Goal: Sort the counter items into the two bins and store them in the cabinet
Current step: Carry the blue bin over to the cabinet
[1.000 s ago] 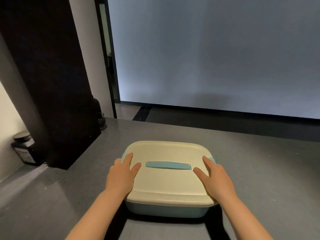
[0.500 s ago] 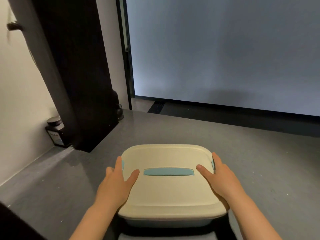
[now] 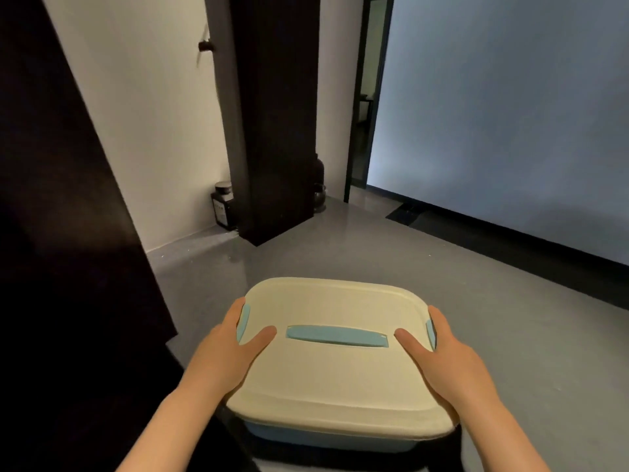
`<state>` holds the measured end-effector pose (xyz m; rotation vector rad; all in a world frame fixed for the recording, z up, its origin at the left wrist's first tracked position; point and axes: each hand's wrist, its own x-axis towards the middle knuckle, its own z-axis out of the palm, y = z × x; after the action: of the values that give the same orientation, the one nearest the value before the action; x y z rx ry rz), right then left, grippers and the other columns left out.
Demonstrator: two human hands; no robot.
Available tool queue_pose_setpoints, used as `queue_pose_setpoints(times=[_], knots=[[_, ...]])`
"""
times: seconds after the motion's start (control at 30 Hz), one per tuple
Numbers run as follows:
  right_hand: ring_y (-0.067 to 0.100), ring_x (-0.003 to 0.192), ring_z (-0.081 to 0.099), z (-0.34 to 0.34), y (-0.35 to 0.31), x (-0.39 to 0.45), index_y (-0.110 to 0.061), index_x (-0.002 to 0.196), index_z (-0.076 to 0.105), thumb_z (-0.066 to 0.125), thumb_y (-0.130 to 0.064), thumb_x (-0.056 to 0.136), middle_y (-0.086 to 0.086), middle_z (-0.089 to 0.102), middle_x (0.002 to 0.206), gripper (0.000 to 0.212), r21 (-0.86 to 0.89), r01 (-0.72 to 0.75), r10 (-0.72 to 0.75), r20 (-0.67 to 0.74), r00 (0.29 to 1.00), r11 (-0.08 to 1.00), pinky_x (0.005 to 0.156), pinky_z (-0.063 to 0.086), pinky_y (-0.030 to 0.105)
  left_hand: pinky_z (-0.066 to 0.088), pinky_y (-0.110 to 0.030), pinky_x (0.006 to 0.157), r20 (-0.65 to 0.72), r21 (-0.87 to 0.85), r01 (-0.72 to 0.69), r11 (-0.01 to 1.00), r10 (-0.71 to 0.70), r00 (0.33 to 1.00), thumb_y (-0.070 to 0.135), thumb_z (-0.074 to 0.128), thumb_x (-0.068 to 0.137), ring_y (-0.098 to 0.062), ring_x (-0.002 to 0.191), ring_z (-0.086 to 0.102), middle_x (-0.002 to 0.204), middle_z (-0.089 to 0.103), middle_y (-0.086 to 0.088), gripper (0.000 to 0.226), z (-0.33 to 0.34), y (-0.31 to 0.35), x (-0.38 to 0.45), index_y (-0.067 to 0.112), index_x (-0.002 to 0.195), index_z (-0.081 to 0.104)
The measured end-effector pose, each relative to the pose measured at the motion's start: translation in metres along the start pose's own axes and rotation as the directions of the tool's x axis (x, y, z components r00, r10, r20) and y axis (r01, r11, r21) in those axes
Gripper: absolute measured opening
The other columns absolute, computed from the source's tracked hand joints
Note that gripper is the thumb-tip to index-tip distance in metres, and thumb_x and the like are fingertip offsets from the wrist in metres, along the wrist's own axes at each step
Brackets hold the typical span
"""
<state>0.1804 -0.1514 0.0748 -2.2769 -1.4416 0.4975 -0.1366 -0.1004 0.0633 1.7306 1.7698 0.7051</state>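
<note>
A light-blue bin (image 3: 326,441) with a cream lid (image 3: 337,376) and a blue handle strip (image 3: 337,335) is in front of me, low in the head view. My left hand (image 3: 231,349) grips its left side at the blue clip, thumb lying on the lid. On the opposite side, my right hand (image 3: 442,352) holds the bin the same way, thumb on the lid and fingers down over the right clip. The lid hides what is inside. I cannot tell whether the bin rests on the grey counter (image 3: 493,318) or is raised off it.
A tall dark panel (image 3: 68,267) stands close on the left. Behind the counter is a black column (image 3: 272,131) with a dark jar (image 3: 223,206) beside it at the white wall. A doorway (image 3: 367,97) and a pale wall lie at the back right.
Both hands slid outward from the lid's top to the side clips. The bin came closer to me, and the view swung left, bringing the dark panel into sight.
</note>
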Motion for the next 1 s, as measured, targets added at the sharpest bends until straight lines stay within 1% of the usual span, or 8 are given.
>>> queue_pose_setpoints(times=[0.13,0.23,0.43,0.6,0.7,0.83,0.9,1.0], knots=[[0.03,0.109,0.058,0.011,-0.021,-0.01,-0.042,0.147,0.007,0.035,-0.079,0.079,0.003,0.061,0.124,0.082,0.024,0.148,-0.149,0.089,0.985,0.989,0.083,0.049,0.041,0.047,-0.029,0.073,-0.112,-0.008,0.119,0.993,-0.119,0.987,0.083,0.049,0.067,-0.011,0.095,0.058,0.11,0.055,0.021,0.078,-0.024,-0.025,-0.048,0.056,0.133,0.017],[0.03,0.107,0.059,0.03,-0.049,-0.026,-0.043,0.147,0.009,0.037,-0.079,0.078,0.0,0.062,0.123,0.083,0.042,0.28,-0.283,0.153,0.947,0.959,0.081,0.048,0.039,0.047,-0.024,0.064,-0.259,-0.083,0.237,0.968,-0.251,0.933,0.09,0.051,0.054,-0.002,0.085,0.057,0.096,0.053,0.028,0.082,-0.049,-0.054,-0.096,0.062,0.125,0.02],[0.026,0.113,0.058,0.078,-0.125,-0.091,-0.043,0.147,0.014,0.046,-0.077,0.077,-0.005,0.057,0.133,0.084,0.14,0.522,-0.539,0.288,0.791,0.841,0.08,0.045,0.035,0.046,-0.026,0.06,-0.517,-0.137,0.477,0.868,-0.474,0.713,0.089,0.05,0.055,-0.01,0.083,0.058,0.099,0.054,0.019,0.088,-0.098,-0.109,-0.218,0.058,0.131,0.02],[0.024,0.114,0.058,0.123,-0.186,-0.178,-0.04,0.149,0.014,0.047,-0.079,0.075,-0.007,0.057,0.133,0.09,0.231,0.669,-0.691,0.426,0.584,0.707,0.082,0.045,0.034,0.05,-0.032,0.076,-0.629,-0.14,0.646,0.75,-0.571,0.527,0.083,0.049,0.066,-0.017,0.1,0.06,0.121,0.059,0.011,0.082,-0.147,-0.138,-0.338,0.051,0.137,0.025],[0.02,0.105,0.061,0.153,-0.22,-0.249,-0.039,0.149,0.011,0.046,-0.08,0.074,-0.007,0.059,0.126,0.093,0.285,0.734,-0.754,0.48,0.448,0.617,0.072,0.039,0.029,0.049,-0.031,0.074,-0.662,-0.215,0.725,0.654,-0.643,0.384,0.08,0.049,0.068,-0.015,0.096,0.061,0.116,0.062,0.012,0.08,-0.172,-0.15,-0.422,0.05,0.138,0.025],[0.01,0.086,0.049,0.187,-0.26,-0.368,-0.041,0.149,0.004,0.041,-0.082,0.073,-0.012,0.052,0.106,0.094,0.37,0.813,-0.805,0.563,0.189,0.45,0.073,0.039,0.027,0.048,-0.032,0.08,-0.705,-0.363,0.798,0.481,-0.702,0.103,0.082,0.048,0.067,-0.016,0.099,0.06,0.117,0.064,0.011,0.079,-0.19,-0.163,-0.549,0.051,0.137,0.027],[0.009,0.088,0.049,0.202,-0.279,-0.432,-0.039,0.15,0.004,0.041,-0.082,0.072,-0.013,0.051,0.104,0.096,0.413,0.835,-0.795,0.605,0.046,0.363,0.076,0.04,0.027,0.046,-0.033,0.083,-0.717,-0.447,0.798,0.404,-0.696,-0.05,0.081,0.049,0.068,-0.015,0.101,0.057,0.122,0.062,0.01,0.077,-0.195,-0.165,-0.611,0.051,0.135,0.03],[0.011,0.099,0.053,0.218,-0.297,-0.528,-0.041,0.15,0.006,0.041,-0.081,0.072,-0.011,0.057,0.112,0.094,0.474,0.841,-0.757,0.641,-0.126,0.262,0.08,0.038,0.026,0.046,-0.034,0.092,-0.693,-0.558,0.775,0.297,-0.68,-0.239,0.078,0.054,0.068,-0.019,0.112,0.057,0.13,0.059,0.009,0.078,-0.2,-0.168,-0.695,0.048,0.136,0.034]])
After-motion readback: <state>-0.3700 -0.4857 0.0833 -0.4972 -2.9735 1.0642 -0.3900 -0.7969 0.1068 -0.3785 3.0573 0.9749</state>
